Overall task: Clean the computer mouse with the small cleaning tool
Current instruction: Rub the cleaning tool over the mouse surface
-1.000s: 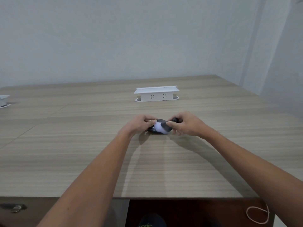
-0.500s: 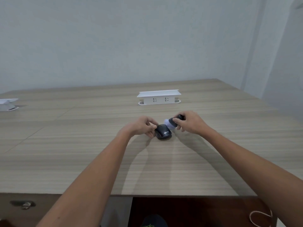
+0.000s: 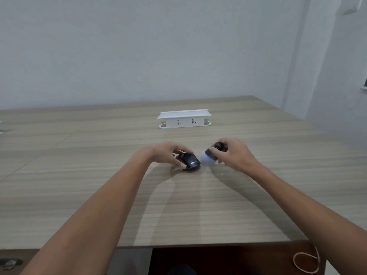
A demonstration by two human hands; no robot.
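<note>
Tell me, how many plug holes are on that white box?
2: both on the front of the white socket box, one left, one right. Other sides are hidden.

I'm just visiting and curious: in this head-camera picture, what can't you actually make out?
- Head view: the pale tip of the small dark cleaning tool is motion-blurred; whether it touches the black computer mouse is unclear.
- The left hand covers the mouse's far side.
- The right hand hides most of the tool's body.
</note>
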